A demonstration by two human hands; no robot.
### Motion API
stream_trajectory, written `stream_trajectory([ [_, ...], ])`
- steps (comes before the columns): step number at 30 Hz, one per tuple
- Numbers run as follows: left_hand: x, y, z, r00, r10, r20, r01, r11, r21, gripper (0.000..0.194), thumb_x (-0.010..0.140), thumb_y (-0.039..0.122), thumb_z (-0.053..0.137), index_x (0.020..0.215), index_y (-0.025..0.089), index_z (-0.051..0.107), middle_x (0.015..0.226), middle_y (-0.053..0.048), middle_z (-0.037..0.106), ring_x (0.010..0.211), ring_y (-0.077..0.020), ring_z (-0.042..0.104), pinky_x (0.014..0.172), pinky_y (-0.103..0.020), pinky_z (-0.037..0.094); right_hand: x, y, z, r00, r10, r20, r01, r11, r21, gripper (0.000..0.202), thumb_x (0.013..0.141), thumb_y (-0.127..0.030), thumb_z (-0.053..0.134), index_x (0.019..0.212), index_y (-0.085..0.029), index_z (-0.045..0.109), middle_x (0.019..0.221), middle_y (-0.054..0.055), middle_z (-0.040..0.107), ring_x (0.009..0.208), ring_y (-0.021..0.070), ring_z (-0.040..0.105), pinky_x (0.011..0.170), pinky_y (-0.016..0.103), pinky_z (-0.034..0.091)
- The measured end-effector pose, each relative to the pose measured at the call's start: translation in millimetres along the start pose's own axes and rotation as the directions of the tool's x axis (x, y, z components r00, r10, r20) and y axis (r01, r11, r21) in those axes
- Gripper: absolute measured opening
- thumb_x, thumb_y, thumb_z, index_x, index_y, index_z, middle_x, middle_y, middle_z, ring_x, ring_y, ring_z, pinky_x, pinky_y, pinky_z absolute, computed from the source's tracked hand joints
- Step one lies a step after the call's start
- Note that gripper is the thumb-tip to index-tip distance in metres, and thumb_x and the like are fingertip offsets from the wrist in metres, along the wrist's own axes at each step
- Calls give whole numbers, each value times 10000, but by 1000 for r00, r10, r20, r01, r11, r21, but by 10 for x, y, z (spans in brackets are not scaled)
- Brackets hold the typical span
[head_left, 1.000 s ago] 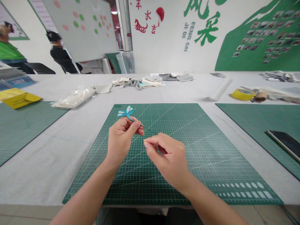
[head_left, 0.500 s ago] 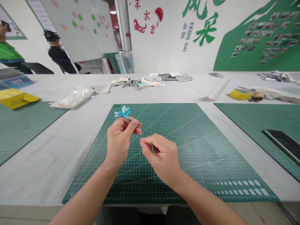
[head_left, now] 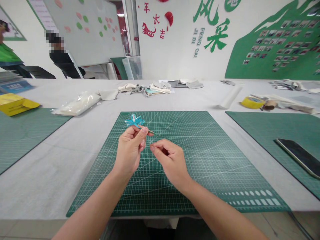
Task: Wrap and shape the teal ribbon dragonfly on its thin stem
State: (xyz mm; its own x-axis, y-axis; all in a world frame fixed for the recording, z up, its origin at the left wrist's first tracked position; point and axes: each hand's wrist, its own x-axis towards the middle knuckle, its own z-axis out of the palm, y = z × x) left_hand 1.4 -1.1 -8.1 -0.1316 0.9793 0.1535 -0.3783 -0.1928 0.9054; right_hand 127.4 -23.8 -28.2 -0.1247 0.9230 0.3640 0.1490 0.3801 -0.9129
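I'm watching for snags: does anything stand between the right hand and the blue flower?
Yes, the left hand, pinching the stem, lies between the right hand and the blue flower. No other object shows there.

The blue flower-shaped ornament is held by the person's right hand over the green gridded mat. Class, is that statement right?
Not quite: the hand is wrong. The head view shows the person's left hand holding the blue flower-shaped ornament over the green gridded mat.
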Motion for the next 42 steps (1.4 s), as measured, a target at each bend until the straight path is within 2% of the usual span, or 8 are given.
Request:
stream_trajectory([
  [9,-30,36,-3,989,-105,100,106,994,-3,181,742,267,733,704,145,605,577,42,520,442,-20,330,391,-138,232,153,90,-81,989,145,10,-144,968,203,192,796,-310,659,648,-193,624,587,-41,484,551,100,389,523,244,323],
  [12,-22,42,-17,985,-110,133,106,994,36,181,729,253,740,676,143,606,607,28,560,462,-25,372,410,-143,265,199,140,-117,986,165,13,-164,956,245,173,781,-335,671,689,-189,658,604,-31,528,550,100,404,520,245,325],
  [15,-7,48,-29,979,-125,159,115,991,72,181,734,251,735,663,142,609,635,9,611,478,-35,411,430,-152,306,231,149,-163,986,165,-29,-154,958,244,147,775,-316,671,706,-187,672,625,-20,564,570,107,437,545,250,353],
  [19,-5,54,-37,968,-151,201,130,985,115,175,754,266,723,679,144,622,629,8,615,474,-42,425,426,-156,331,248,122,-251,990,132,-42,-124,979,161,143,797,-299,655,715,-184,669,622,-26,551,563,102,420,545,249,347],
  [26,-14,52,-41,969,-88,230,14,952,306,154,798,293,691,743,154,652,630,12,608,484,-60,455,458,-181,384,227,81,-363,992,94,-85,-85,991,106,146,826,-291,635,729,-183,652,646,-24,552,582,105,429,556,254,353],
  [31,-6,31,-65,978,-7,208,-87,894,439,153,814,300,674,744,165,657,661,10,618,500,-75,494,481,-201,410,197,59,-374,989,94,-115,-76,985,154,144,830,-301,647,743,-187,653,633,-32,529,567,94,400,532,248,329],
  [35,-2,17,-84,978,41,205,-134,876,464,164,823,292,669,723,165,643,672,14,621,513,-76,514,487,-198,425,155,25,-371,990,96,-105,-74,977,201,138,833,-296,656,743,-192,655,599,-46,488,541,81,362,495,235,294],
  [42,7,3,-99,980,67,185,-148,872,466,167,830,283,668,713,169,631,680,20,627,524,-75,525,498,-200,442,110,-16,-339,991,94,-98,-68,968,241,126,833,-280,659,740,-195,659,604,-42,490,541,74,370,473,219,295],
])
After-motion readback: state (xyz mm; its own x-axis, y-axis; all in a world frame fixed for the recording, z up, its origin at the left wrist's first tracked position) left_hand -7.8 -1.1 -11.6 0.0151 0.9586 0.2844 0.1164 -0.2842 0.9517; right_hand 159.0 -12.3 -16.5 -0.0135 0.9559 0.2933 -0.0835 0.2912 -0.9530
